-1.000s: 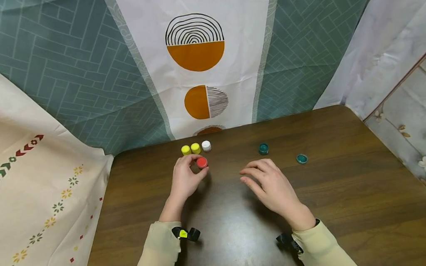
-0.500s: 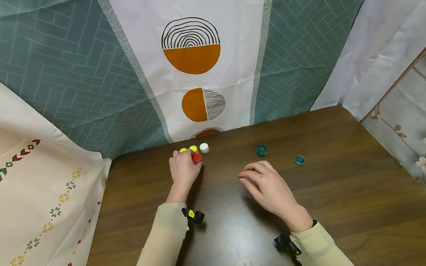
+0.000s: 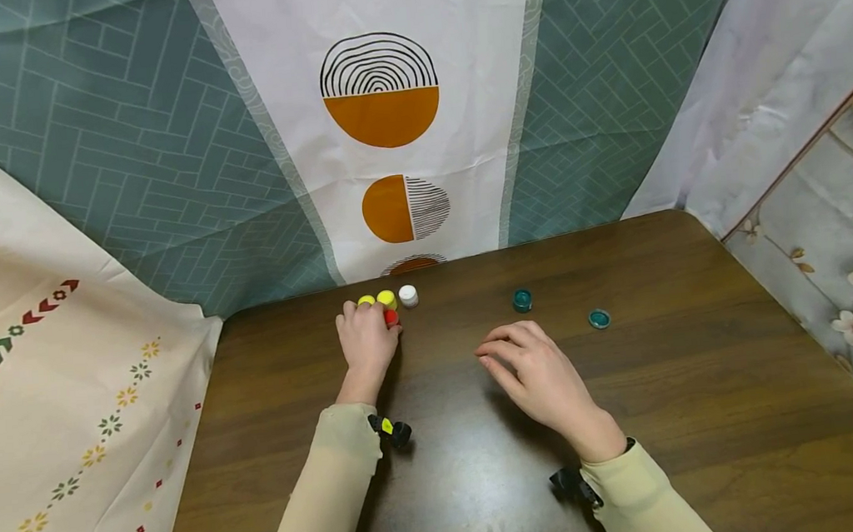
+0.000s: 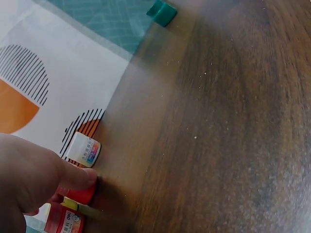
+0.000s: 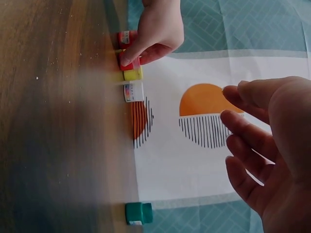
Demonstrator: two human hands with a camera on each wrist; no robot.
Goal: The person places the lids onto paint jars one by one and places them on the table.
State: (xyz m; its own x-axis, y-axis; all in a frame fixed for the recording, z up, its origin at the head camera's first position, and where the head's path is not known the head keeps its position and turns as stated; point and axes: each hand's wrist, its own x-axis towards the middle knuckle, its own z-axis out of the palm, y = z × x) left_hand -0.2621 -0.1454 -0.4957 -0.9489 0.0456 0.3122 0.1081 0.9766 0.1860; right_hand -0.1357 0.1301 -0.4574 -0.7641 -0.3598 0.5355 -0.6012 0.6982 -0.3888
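Note:
My left hand grips a small red paint pot at the back left of the table, thumb along its near side. Right behind it stand two yellow-lidded paint pots, partly covered by the fingers. A white paint pot with a printed label is just to their right. Beside the held pot, a second red paint pot shows in the left wrist view; the hand hides it in the head view. My right hand hovers over the middle of the table, fingers loosely bent, holding nothing.
A teal paint pot stands uncapped at the back right, and a round teal lid lies to its right. The dark wooden table ends at a hanging patterned cloth along its back edge.
My left hand has carried the red paint pot away from me, slightly left, to just in front of the yellow ones. My right hand has stayed nearly still.

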